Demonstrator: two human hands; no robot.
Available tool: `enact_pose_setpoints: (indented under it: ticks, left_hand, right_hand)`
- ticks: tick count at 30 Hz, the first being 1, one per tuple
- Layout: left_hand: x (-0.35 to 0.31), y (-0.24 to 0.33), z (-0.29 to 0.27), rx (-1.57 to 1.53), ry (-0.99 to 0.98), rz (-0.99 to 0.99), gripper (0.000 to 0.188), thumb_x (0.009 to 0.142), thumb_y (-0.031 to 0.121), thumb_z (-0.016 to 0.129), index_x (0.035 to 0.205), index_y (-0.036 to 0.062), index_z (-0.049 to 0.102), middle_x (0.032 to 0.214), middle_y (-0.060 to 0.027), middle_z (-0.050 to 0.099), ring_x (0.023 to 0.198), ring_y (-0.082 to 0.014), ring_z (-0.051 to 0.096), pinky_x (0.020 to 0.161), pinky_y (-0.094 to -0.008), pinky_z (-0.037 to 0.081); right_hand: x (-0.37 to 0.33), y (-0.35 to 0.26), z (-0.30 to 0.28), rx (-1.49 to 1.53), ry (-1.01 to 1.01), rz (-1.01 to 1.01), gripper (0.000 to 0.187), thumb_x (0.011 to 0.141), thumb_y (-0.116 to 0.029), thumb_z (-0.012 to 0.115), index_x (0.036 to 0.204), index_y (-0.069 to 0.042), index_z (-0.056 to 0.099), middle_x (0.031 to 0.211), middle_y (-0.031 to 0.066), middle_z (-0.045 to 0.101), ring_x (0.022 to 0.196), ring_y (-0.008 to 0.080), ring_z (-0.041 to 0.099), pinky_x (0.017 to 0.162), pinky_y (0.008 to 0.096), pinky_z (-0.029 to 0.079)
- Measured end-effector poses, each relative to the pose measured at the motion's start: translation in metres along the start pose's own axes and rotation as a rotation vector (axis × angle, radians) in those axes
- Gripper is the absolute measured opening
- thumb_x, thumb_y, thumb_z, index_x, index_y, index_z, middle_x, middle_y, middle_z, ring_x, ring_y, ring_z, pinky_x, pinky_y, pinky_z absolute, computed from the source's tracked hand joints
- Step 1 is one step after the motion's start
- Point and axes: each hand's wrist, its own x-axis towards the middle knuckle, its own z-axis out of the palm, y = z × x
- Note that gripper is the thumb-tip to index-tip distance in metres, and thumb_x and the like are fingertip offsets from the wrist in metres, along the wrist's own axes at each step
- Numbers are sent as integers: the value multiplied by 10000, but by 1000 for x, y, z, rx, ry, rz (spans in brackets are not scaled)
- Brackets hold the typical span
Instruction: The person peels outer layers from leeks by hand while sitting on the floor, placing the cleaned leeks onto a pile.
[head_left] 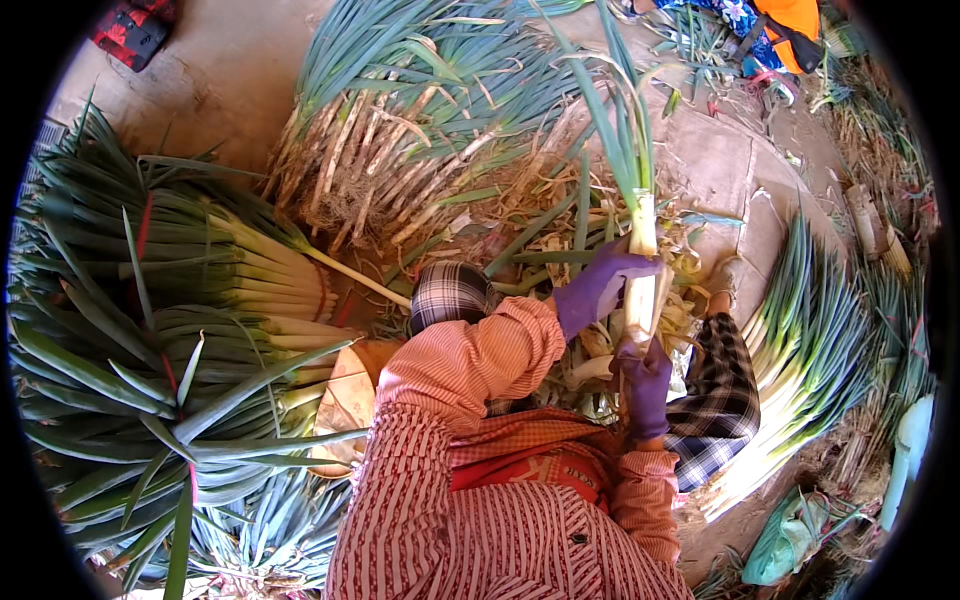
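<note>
My left hand [598, 288], in a purple glove, is closed around the pale stem of a large green onion [643, 222]. The onion stands out away from me, its green leaves pointing to the far side. Just below, my right hand [644, 388], also in a purple glove, grips the stem's lower end, where a strip of outer skin hangs loose beside it. The root end is hidden by the right hand. Peeled scraps [590, 372] of skin and leaf lie under and around both hands.
Untrimmed green onions [350, 150] with roots lie in a heap at the far side. Tied bundles [270, 265] are stacked at left, and cleaned stalks [800, 350] lie at right. A green plastic bag [790, 540] sits at the near right. Another person's clothing [765, 30] shows at the far right.
</note>
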Motion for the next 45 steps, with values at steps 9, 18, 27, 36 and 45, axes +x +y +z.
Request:
enact_pose_setpoints:
  ticks: [9,18,27,36,45]
  left_hand:
    - [11,4,-10,186,130,-11,241,789,221,699,935,53,606,774,-24,606,657,-157,605,628,-318,507]
    - [50,13,-53,572,-120,-90,492,962,397,390,1256,6,442,1037,-74,563,884,-179,560,772,-287,472]
    - [42,24,-56,620,13,-110,376,974,372,462,1123,36,542,855,-57,590,736,-186,554,633,-290,446]
    - [49,45,-76,1023,-262,-45,241,948,292,525,848,73,532,737,-51,574,658,-195,561,568,-308,438]
    - [28,3,-48,921,-64,-258,217,981,231,467,922,53,575,734,-31,561,610,-133,523,542,-249,425]
  right_hand:
    - [16,1,-2,-254,18,19,272,842,-190,632,1080,-66,592,757,63,593,632,200,561,563,334,461]
    - [-10,-31,-5,253,-30,51,479,854,-224,653,1280,-57,514,869,76,672,646,122,606,580,291,505]
    - [-144,-119,-199,149,615,59,307,926,-228,568,1162,-37,523,854,57,636,648,121,609,478,209,486]
    - [-328,-205,-529,-915,1863,429,499,799,-512,633,861,-19,681,715,177,646,623,259,638,586,402,471]
    - [-136,-12,-377,-583,1062,172,251,822,-278,610,856,-49,707,727,132,675,615,237,635,633,360,504]
